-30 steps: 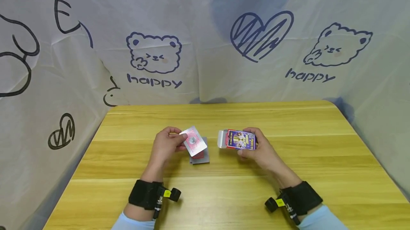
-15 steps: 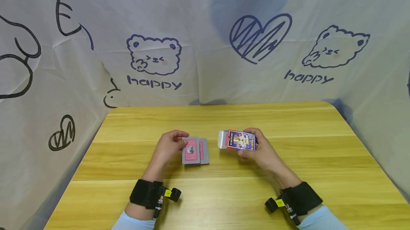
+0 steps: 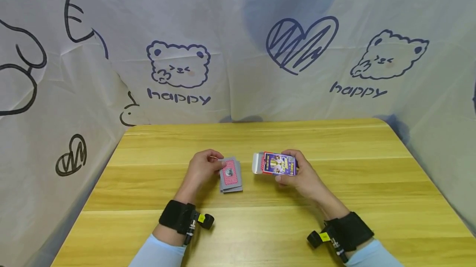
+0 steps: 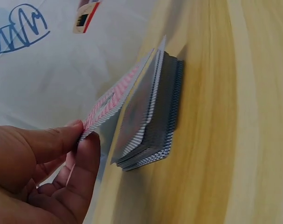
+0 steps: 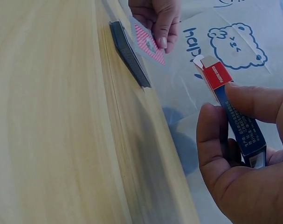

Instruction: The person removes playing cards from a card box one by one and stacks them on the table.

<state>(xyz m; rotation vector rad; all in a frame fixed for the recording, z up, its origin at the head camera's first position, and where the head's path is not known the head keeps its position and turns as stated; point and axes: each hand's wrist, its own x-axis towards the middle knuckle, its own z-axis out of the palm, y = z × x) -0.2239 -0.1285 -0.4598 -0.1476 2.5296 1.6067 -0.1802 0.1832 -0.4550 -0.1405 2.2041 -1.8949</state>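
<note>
Card [image 3: 229, 172], farther left a moment ago, now sits over deck [image 4: 161, 116] — L hand [image 3: 201, 170] pinching its far-left corner, so prob. not laid down yet. R hand [image 3: 304, 179] grips box [image 3: 279, 164], flap end left; strip of tabletop [image 3: 260, 225] between, far edge [image 3: 297, 123] well beyond.
</note>
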